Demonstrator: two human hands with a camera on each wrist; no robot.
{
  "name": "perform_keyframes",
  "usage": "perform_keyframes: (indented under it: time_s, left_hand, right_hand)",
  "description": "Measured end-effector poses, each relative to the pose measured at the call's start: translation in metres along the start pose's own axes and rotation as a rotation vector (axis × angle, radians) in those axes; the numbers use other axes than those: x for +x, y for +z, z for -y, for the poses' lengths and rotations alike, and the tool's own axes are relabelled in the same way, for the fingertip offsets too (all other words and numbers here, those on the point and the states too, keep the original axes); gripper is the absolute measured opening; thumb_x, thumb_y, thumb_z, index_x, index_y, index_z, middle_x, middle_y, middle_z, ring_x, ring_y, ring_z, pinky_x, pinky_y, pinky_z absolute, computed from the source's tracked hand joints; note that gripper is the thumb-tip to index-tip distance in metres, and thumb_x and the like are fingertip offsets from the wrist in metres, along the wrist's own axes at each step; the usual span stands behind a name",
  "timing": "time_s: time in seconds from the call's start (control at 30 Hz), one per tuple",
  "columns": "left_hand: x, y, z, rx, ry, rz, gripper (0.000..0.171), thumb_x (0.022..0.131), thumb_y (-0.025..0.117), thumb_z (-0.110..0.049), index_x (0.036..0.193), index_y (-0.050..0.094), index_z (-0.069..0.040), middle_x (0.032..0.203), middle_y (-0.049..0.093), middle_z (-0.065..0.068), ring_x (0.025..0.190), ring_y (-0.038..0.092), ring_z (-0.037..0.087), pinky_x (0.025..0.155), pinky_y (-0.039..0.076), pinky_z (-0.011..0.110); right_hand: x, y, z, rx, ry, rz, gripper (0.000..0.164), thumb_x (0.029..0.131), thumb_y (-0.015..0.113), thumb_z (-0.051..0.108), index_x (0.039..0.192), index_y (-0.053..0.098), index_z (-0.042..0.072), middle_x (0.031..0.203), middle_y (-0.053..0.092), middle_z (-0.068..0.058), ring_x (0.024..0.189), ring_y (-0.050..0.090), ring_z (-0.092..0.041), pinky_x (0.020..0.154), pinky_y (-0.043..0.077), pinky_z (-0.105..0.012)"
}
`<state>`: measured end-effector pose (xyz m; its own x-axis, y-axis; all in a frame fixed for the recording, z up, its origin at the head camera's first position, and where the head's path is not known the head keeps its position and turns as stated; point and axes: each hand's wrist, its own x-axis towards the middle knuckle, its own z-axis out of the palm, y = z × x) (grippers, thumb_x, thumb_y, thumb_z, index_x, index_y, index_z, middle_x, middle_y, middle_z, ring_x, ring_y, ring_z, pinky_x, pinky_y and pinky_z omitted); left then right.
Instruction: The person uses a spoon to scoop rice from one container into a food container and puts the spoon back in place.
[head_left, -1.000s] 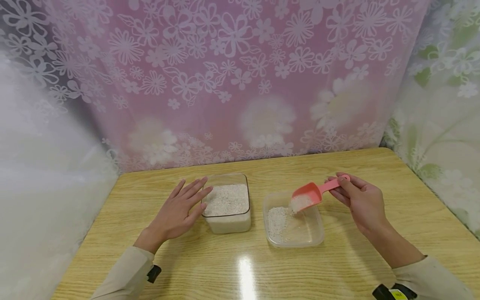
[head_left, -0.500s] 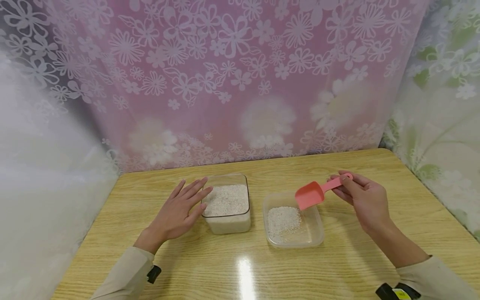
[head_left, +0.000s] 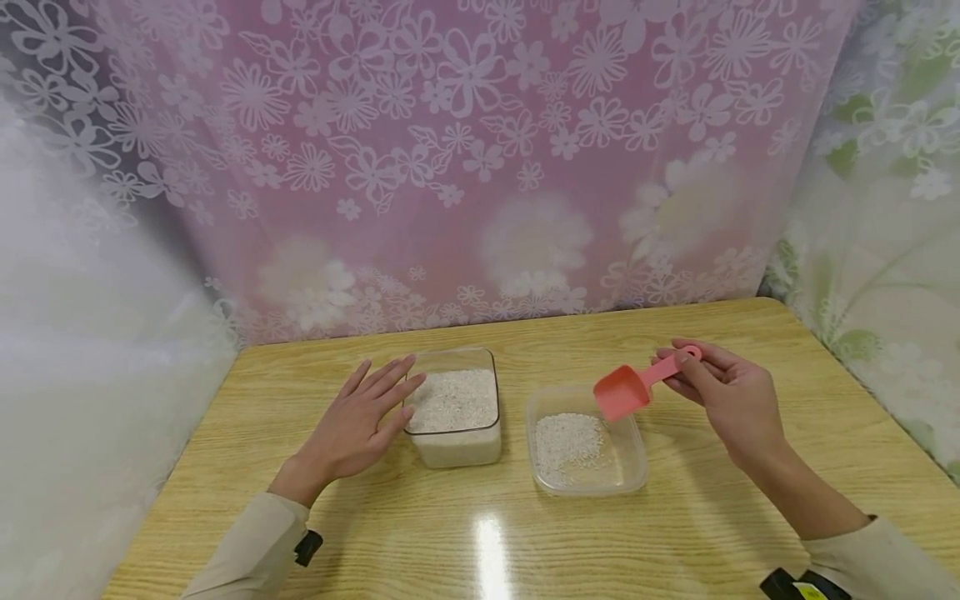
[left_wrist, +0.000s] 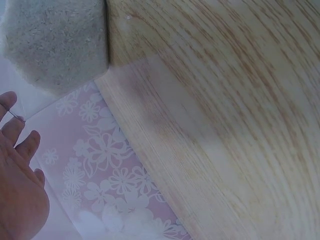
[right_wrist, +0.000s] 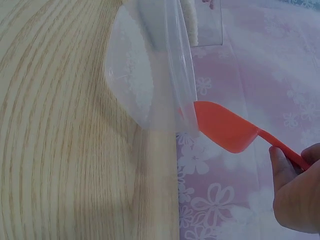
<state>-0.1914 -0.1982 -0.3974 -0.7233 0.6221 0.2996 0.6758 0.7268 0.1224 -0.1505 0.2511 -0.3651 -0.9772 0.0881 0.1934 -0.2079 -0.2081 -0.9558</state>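
Note:
My right hand pinches the handle of a pink scoop between thumb and fingers. The scoop's bowl looks bare inside and hangs over the back right part of a low clear plastic container. Rice lies spread over the left side of that container's floor. My left hand has its fingers spread, with the fingertips at the left rim of a taller clear square container filled with rice. In the right wrist view the orange-looking scoop overlaps the low container's rim.
Both containers stand side by side on a wood-grain table, a small gap between them. A pink floral curtain hangs along the table's back edge. Pale sheets hang on the left and right sides.
Rice has slid out of the scoop into the low container, where the heap has spread rightward. The scoop has shifted slightly right and up. My left hand has kept its place.

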Motion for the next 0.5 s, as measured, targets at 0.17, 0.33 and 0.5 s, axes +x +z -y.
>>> perform_keyframes:
  time_s: [0.17,0.33,0.5]
  left_hand:
    - [-0.001,0.0,0.001,0.009,0.002,0.001,0.05,0.103,0.038,-0.039,0.148,0.04,-0.018,0.155,0.026,0.004,0.142,0.022,0.021,0.116,0.006,0.047]
    - [-0.001,-0.001,0.001,0.014,-0.002,0.005,0.05,0.103,0.037,-0.04,0.148,0.039,-0.018,0.155,0.027,0.004,0.142,0.021,0.02,0.116,0.006,0.047]
    - [0.0,-0.002,0.0,0.01,0.001,0.009,0.05,0.103,0.037,-0.04,0.148,0.041,-0.017,0.156,0.025,0.003,0.142,0.022,0.02,0.116,0.005,0.047]
  right_hand:
    - [0.001,0.001,0.004,-0.006,-0.022,0.027,0.027,0.095,0.059,0.008,0.12,0.064,0.001,0.105,0.071,-0.01,0.096,0.067,-0.018,0.079,0.052,-0.03]
    - [0.003,0.004,0.01,0.007,-0.035,0.041,0.029,0.095,0.06,0.008,0.121,0.062,-0.001,0.105,0.07,-0.012,0.097,0.067,-0.02,0.08,0.051,-0.032]
    - [0.006,0.006,0.019,0.032,-0.019,0.045,0.036,0.095,0.06,0.011,0.127,0.057,-0.004,0.107,0.069,-0.013,0.098,0.067,-0.021,0.082,0.051,-0.032]
